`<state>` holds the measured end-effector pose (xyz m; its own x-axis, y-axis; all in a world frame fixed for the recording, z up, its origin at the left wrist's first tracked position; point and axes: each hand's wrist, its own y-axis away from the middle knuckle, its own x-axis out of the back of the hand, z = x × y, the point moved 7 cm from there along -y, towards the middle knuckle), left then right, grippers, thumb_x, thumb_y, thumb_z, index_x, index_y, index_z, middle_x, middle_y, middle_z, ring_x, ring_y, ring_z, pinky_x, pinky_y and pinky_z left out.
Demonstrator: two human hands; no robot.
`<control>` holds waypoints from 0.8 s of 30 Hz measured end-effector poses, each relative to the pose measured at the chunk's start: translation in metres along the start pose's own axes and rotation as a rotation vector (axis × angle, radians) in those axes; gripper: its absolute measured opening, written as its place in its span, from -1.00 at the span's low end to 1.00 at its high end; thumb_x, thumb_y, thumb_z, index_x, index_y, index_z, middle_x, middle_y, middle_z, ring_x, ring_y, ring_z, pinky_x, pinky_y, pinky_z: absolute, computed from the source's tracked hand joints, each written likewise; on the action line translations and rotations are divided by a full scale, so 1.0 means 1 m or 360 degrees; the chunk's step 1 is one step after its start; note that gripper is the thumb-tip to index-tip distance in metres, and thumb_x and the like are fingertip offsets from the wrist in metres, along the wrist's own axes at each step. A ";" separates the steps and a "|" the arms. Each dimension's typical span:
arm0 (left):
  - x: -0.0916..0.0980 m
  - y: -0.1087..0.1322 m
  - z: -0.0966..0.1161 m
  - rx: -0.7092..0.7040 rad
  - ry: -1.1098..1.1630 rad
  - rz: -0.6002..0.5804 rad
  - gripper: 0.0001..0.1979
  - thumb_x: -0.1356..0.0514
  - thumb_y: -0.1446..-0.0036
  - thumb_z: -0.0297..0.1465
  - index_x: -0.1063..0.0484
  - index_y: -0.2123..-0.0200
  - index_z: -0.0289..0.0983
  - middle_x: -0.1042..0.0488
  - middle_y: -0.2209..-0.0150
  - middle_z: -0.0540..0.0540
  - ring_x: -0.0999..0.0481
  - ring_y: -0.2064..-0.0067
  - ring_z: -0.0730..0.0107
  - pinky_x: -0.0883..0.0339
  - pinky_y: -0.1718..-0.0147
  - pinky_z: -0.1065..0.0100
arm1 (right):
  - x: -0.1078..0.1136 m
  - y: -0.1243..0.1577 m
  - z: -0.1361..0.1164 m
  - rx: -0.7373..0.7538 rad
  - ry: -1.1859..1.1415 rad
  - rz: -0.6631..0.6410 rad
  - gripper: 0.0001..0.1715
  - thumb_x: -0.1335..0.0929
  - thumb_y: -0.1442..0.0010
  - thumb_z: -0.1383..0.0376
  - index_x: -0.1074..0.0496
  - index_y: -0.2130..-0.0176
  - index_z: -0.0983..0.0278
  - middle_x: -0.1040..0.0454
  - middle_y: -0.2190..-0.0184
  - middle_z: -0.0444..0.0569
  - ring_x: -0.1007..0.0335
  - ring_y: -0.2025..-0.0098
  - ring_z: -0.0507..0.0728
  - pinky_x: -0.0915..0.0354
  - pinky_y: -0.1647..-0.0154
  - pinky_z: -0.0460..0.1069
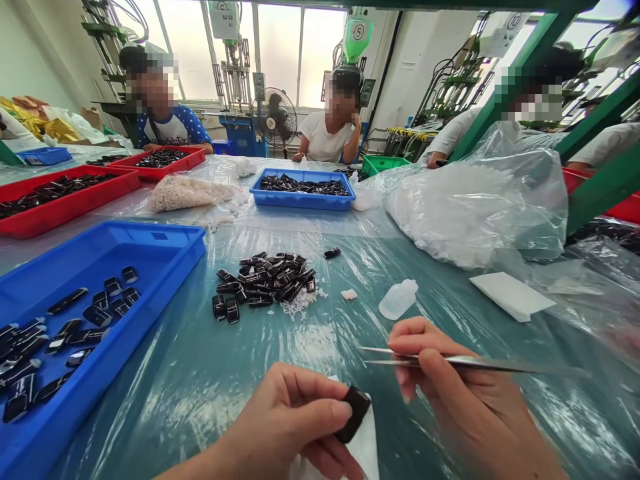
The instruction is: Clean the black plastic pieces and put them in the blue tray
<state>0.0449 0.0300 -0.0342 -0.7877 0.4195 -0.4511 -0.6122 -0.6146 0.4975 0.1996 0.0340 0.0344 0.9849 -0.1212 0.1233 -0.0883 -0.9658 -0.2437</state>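
Note:
My left hand (295, 420) is closed on a small black plastic part (354, 413), pinched between thumb and fingers near the table's front edge. My right hand (450, 387) grips metal tweezers (440, 360) whose tips point left, just above the black part. A pile of the same black parts (265, 280) lies on the plastic-covered table ahead, with tiny white pieces (300, 303) beside it. A small white squeeze bottle (397, 299) lies on its side to the right of the pile.
A blue tray (165, 260) with several black parts sits at the left. Red trays (75, 197) and another blue tray (303, 187) stand further back. A big clear bag (480, 207) of white pieces is at the right. Three people sit across the table.

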 end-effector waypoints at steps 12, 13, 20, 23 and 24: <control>-0.004 -0.002 -0.008 0.0086 0.0077 -0.0019 -0.71 -0.20 -0.02 -0.29 -0.52 0.34 -0.45 -0.45 0.60 -0.08 -0.55 0.53 0.45 -0.23 0.68 0.67 | -0.004 0.001 0.021 -0.0405 -0.0445 0.0068 -0.76 -0.42 -0.01 0.14 -0.51 0.52 0.27 -0.39 0.57 -0.12 -0.32 0.68 -0.05 -0.31 0.67 -0.15; -0.004 -0.002 -0.008 0.0093 0.0082 -0.0003 -0.70 -0.20 -0.02 -0.28 -0.52 0.34 -0.45 -0.46 0.60 -0.09 -0.55 0.53 0.45 -0.23 0.67 0.67 | -0.002 0.002 0.023 -0.0451 -0.0433 0.0131 -0.77 -0.44 0.03 0.14 -0.49 0.51 0.27 -0.40 0.61 -0.13 -0.29 0.71 -0.05 -0.29 0.71 -0.15; -0.006 -0.003 -0.011 0.0135 0.0094 0.0028 -0.68 -0.22 0.02 -0.23 -0.52 0.36 -0.42 -0.50 0.54 -0.12 -0.55 0.51 0.44 -0.24 0.65 0.65 | -0.005 0.001 0.029 -0.0532 -0.0357 0.0212 -0.68 -0.45 0.07 0.15 -0.34 0.61 0.28 -0.37 0.75 -0.16 -0.20 0.80 -0.06 -0.16 0.81 -0.17; -0.006 -0.003 -0.012 0.0136 0.0115 0.0011 -0.70 -0.23 0.03 -0.24 -0.52 0.38 -0.41 -0.50 0.54 -0.12 -0.55 0.53 0.45 -0.23 0.66 0.66 | -0.006 0.001 0.033 -0.0521 -0.0312 0.0190 -0.67 -0.40 -0.01 0.12 -0.37 0.61 0.27 -0.32 0.83 -0.17 -0.18 0.81 -0.05 -0.14 0.80 -0.16; -0.006 -0.003 -0.011 0.0132 0.0124 0.0010 -0.70 -0.23 0.03 -0.25 -0.52 0.38 -0.41 -0.50 0.54 -0.11 -0.54 0.53 0.45 -0.22 0.67 0.66 | -0.006 0.001 0.034 -0.0518 -0.0310 0.0195 -0.66 -0.40 -0.02 0.11 -0.38 0.61 0.27 -0.31 0.84 -0.18 -0.17 0.82 -0.05 -0.13 0.80 -0.16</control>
<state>0.0525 0.0215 -0.0412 -0.7858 0.3608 -0.5024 -0.6135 -0.5583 0.5585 0.1985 0.0417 0.0011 0.9711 -0.2247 -0.0799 -0.2188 -0.9728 0.0760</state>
